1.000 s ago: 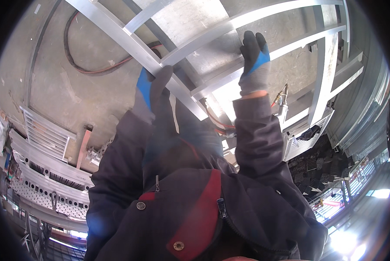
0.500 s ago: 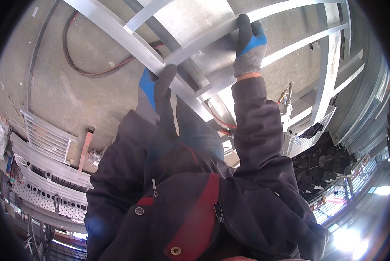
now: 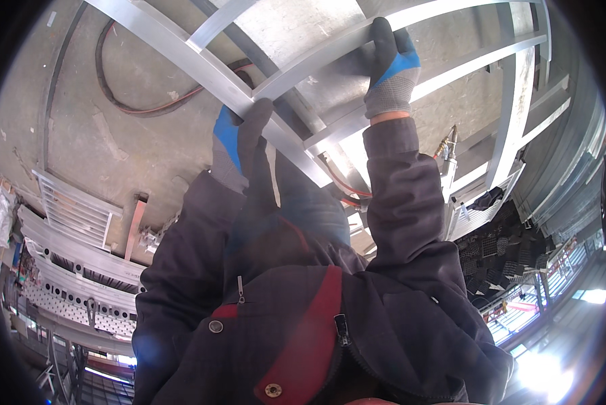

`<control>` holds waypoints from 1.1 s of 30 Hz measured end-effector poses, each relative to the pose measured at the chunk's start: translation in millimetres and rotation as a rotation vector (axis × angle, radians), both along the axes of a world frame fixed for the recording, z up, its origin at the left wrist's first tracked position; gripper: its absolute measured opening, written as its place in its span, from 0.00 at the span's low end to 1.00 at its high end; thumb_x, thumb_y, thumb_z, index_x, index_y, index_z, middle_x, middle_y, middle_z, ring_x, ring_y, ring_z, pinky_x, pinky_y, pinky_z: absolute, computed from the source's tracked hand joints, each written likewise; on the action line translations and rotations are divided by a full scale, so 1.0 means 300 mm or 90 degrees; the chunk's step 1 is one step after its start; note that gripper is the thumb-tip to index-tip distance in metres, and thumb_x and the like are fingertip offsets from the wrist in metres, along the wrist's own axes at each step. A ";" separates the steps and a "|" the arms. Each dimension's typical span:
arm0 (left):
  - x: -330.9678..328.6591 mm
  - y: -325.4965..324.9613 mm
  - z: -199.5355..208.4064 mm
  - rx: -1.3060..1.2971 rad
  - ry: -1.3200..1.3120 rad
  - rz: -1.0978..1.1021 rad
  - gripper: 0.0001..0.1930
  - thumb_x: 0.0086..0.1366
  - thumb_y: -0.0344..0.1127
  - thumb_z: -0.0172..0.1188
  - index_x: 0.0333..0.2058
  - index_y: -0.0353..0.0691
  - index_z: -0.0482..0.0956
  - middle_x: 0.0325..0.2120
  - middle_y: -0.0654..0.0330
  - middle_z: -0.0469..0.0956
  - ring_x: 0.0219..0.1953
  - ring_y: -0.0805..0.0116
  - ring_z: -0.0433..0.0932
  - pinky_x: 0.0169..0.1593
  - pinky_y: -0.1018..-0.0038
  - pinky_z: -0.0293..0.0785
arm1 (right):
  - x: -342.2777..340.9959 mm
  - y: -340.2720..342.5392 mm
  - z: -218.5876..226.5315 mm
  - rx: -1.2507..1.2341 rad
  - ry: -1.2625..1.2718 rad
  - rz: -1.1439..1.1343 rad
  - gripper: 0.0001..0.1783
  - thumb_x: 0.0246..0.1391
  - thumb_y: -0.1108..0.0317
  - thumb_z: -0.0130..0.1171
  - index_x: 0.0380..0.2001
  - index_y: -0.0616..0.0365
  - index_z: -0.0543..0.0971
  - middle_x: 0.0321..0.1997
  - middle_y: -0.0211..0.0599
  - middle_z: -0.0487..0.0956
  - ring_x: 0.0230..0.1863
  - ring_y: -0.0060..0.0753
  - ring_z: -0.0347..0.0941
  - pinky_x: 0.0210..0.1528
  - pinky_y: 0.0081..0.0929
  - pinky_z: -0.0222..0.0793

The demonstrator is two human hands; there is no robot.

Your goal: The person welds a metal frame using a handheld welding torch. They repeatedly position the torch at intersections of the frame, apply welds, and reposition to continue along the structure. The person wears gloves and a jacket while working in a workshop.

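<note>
A silvery metal frame (image 3: 216,73) of long rails and crossbars lies in front of me. My left hand (image 3: 239,138), in a grey and blue work glove, grips the near rail close to where a crossbar meets it. The thumb rests on top of the rail, and the other fingers are hidden underneath. Further right and farther off, my right hand (image 3: 392,71), gloved alike, is wrapped round that crossbar (image 3: 323,55). A second crossbar (image 3: 451,73) runs beside it, just past my right wrist.
A dark hose (image 3: 107,88) with a red line curls over the concrete floor at left. Below it stand a slatted metal rack (image 3: 76,209) and a reddish bar (image 3: 136,226). At right are a tool with a hose fitting (image 3: 449,162) and a heap of dark pieces (image 3: 498,253).
The frame and both hands have shifted only slightly, the right hand a little to the right. Both grips stay the same.
</note>
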State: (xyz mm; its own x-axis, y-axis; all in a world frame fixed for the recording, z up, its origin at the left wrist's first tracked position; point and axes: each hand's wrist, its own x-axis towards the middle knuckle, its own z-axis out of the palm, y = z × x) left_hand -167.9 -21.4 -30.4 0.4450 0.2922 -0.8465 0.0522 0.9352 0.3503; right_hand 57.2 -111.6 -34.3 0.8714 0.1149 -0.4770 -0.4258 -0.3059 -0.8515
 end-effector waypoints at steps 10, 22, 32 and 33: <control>-0.014 0.000 -0.008 0.039 0.013 -0.065 0.21 0.70 0.34 0.64 0.58 0.32 0.71 0.45 0.58 0.78 0.45 0.71 0.78 0.47 0.72 0.77 | 0.002 0.007 -0.020 0.021 -0.047 -0.018 0.14 0.58 0.58 0.69 0.31 0.60 0.82 0.29 0.26 0.78 0.32 0.22 0.73 0.38 0.24 0.70; -0.005 -0.011 0.000 0.089 0.033 -0.089 0.14 0.73 0.36 0.60 0.51 0.34 0.75 0.39 0.58 0.79 0.40 0.68 0.81 0.41 0.71 0.81 | 0.012 -0.030 -0.054 0.032 -0.013 -0.006 0.13 0.59 0.60 0.68 0.34 0.61 0.83 0.31 0.28 0.79 0.33 0.22 0.73 0.38 0.24 0.71; -0.014 0.005 0.004 0.143 0.036 -0.163 0.18 0.73 0.38 0.61 0.55 0.33 0.74 0.41 0.58 0.79 0.42 0.69 0.80 0.45 0.72 0.78 | -0.012 -0.001 -0.025 0.038 -0.015 -0.011 0.19 0.62 0.58 0.66 0.46 0.62 0.80 0.40 0.33 0.81 0.40 0.28 0.76 0.43 0.28 0.73; -0.010 0.009 0.014 0.158 0.036 -0.178 0.19 0.73 0.39 0.61 0.55 0.33 0.75 0.42 0.58 0.79 0.43 0.69 0.80 0.46 0.72 0.78 | -0.015 -0.004 -0.018 0.045 0.002 0.007 0.23 0.65 0.58 0.64 0.54 0.63 0.77 0.46 0.38 0.81 0.45 0.34 0.78 0.46 0.30 0.75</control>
